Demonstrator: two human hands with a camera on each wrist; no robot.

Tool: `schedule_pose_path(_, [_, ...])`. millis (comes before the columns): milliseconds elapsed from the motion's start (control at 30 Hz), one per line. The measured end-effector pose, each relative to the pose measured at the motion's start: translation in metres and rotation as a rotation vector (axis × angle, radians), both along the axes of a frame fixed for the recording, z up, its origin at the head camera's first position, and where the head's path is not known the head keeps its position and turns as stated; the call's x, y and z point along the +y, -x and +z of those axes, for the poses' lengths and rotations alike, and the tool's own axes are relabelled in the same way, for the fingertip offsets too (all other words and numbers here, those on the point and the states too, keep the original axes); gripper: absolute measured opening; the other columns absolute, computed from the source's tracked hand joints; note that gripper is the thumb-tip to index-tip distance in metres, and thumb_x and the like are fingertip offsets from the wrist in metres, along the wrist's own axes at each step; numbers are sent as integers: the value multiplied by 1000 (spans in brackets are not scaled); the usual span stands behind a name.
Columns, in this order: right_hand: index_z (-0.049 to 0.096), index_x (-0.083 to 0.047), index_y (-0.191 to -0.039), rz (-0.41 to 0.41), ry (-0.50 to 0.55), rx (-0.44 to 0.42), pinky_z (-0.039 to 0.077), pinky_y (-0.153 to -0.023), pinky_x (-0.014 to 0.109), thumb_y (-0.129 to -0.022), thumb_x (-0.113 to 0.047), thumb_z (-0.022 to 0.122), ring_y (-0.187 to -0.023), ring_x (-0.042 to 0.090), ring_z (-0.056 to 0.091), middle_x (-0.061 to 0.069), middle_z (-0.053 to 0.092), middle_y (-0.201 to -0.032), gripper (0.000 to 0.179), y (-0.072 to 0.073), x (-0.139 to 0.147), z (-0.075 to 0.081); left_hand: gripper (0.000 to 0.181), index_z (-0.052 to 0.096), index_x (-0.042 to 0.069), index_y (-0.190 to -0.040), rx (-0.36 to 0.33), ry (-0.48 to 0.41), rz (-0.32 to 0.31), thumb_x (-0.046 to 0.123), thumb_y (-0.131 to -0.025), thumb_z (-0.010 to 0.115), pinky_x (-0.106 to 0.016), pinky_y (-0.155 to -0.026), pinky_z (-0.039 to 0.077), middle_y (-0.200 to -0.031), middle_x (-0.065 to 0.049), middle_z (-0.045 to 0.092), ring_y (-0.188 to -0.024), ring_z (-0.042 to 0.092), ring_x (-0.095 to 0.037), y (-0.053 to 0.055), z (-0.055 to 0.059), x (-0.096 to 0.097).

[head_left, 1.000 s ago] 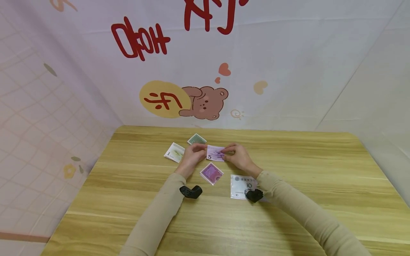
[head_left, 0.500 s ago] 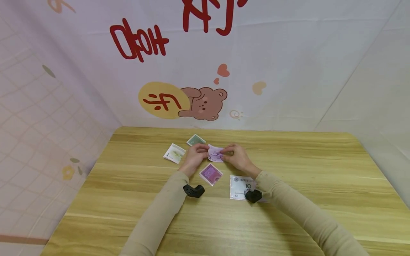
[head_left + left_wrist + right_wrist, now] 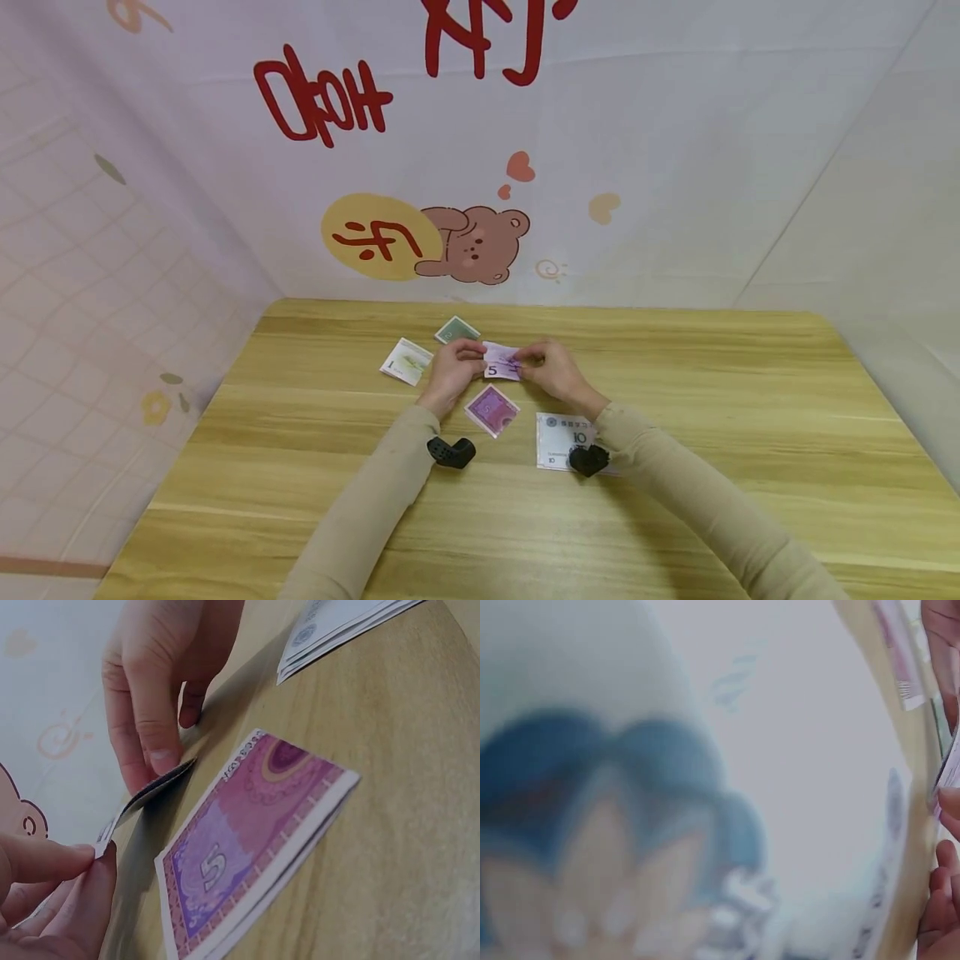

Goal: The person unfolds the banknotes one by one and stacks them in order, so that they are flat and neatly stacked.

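A small purple banknote (image 3: 502, 361) marked 5 is held up between both hands in the head view. The left hand (image 3: 454, 372) pinches its left end between thumb and fingers, and the right hand (image 3: 553, 371) pinches the right end. From the left wrist, the purple note (image 3: 150, 791) appears nearly edge-on and bent, with the left hand (image 3: 52, 896) at the near end and the right hand (image 3: 161, 675) at the far end. Just in front of the hands lies a magenta banknote (image 3: 492, 410) marked 5, showing layered edges (image 3: 277, 889).
A pale banknote (image 3: 406, 362) marked 1 and a green one (image 3: 457, 330) lie left of and behind the left hand. Larger 10 notes (image 3: 558, 442), stacked, lie partly under the right forearm. Black wrist devices (image 3: 452, 452) sit on both wrists. A printed cloth (image 3: 637, 150) rises behind the wooden table (image 3: 480, 533).
The purple note bowed upward half a second ago and now lies flatter between the fingers, with a crease line across it. Both hands keep their pinch and have barely shifted.
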State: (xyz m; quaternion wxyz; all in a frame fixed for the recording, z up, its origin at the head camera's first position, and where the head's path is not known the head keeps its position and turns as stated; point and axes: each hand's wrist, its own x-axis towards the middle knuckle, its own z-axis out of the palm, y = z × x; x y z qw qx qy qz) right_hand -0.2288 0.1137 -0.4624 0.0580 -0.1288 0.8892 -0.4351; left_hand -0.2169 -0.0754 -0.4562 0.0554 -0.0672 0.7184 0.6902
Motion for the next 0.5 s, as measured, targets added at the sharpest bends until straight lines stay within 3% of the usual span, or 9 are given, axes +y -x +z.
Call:
schedule_pose_path(200, [70, 0, -111, -24, 43, -54, 46, -91, 44, -82, -2, 71, -105, 30, 57, 17, 65, -115, 29, -3, -2, 7, 23, 65, -5, -103, 44, 88, 3, -11, -80, 68, -27, -75, 54, -97, -18, 67, -88, 63, -22, -2, 1, 2])
schedule_pose_path(333, [69, 3, -109, -8, 102, 8, 51, -84, 40, -81, -1, 72, -95, 29, 62, 17, 68, -105, 28, -7, -8, 10, 22, 66, -3, -101, 72, 133, 23, -7, -80, 71, -26, -73, 54, -93, -14, 68, -86, 63, -20, -2, 0, 4])
schedule_pose_path(500, [68, 5, -105, 26, 185, 80, 54, -79, 36, -81, 7, 69, -88, 29, 64, 17, 68, -98, 25, -13, -19, 15, 22, 65, -5, -100, 103, 97, 27, -8, -79, 71, -26, -71, 54, -91, -16, 67, -82, 62, -19, -4, 2, 9])
